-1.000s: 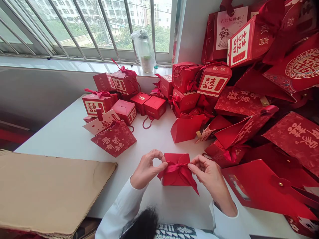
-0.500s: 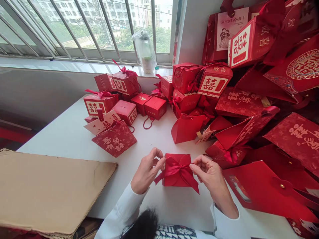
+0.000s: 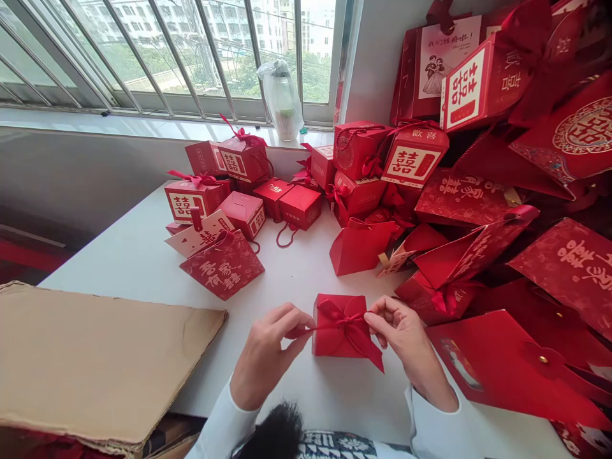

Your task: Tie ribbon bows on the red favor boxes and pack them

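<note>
A small red gift box [image 3: 329, 346] stands on the white table in front of me, with a red ribbon [image 3: 351, 322] tied in a bow on its top. Left of the box, my left hand [image 3: 273, 347] is closed on a ribbon tail, which is drawn out sideways from the knot. On the other side, my right hand [image 3: 399, 328] pinches a loop of the bow between thumb and fingertips at the box's right edge. The other ribbon tail hangs loose over the front right corner.
A pile of red gift bags and boxes [image 3: 466, 197] fills the right side. More red boxes [image 3: 241, 159] stand toward the window, with a patterned red bag [image 3: 224, 264] before them. Brown cardboard [image 3: 95, 363] lies at left. A bagged bottle [image 3: 285, 105] stands on the sill.
My left hand has moved left and down, from the bow's left side to its tail, which is now stretched narrow to the left. My right hand stays almost in place.
</note>
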Motion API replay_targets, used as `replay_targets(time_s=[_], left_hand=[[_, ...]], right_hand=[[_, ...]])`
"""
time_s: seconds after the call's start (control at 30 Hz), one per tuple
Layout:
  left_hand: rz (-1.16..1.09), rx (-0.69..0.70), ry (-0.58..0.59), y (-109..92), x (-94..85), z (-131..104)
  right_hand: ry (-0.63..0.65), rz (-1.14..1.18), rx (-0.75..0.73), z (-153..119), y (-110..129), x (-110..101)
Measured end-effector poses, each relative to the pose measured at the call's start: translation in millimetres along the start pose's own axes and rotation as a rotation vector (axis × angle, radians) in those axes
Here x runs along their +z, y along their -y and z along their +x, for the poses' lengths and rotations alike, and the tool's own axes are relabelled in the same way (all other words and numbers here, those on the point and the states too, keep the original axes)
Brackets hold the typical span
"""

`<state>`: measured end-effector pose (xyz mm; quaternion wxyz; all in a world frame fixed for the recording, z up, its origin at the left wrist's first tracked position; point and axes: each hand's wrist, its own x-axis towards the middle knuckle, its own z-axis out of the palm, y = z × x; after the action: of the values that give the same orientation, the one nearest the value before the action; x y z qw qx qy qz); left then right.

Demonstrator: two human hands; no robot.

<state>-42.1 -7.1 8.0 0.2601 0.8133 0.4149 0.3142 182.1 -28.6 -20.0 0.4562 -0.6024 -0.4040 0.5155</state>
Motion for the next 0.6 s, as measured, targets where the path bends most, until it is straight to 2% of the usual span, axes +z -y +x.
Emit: replay_targets(time_s=[0.1,0.2,0.33,0.43,0.6], left_hand=[[0.175,0.268,-0.137,-2,-1.7,-3],[0.222,0.36,-0.19,0,-0.3,-6],[0.25,0.363,-0.214,12,5.5,-14],[0.245,0.347,-0.18,19,6.4,-18],[0.031,0.188,-0.159,14,-6.5,-23]], right_hand=[[0.029,0.075,0.034,3,3,0],[0.042,0.133,0.061,5,3,-1],[0.046,0.154,0.077,6,3,-2],[0.049,0.13,0.051,7,2,-1],[0.072,0.049,-0.008,6,-2,-2]])
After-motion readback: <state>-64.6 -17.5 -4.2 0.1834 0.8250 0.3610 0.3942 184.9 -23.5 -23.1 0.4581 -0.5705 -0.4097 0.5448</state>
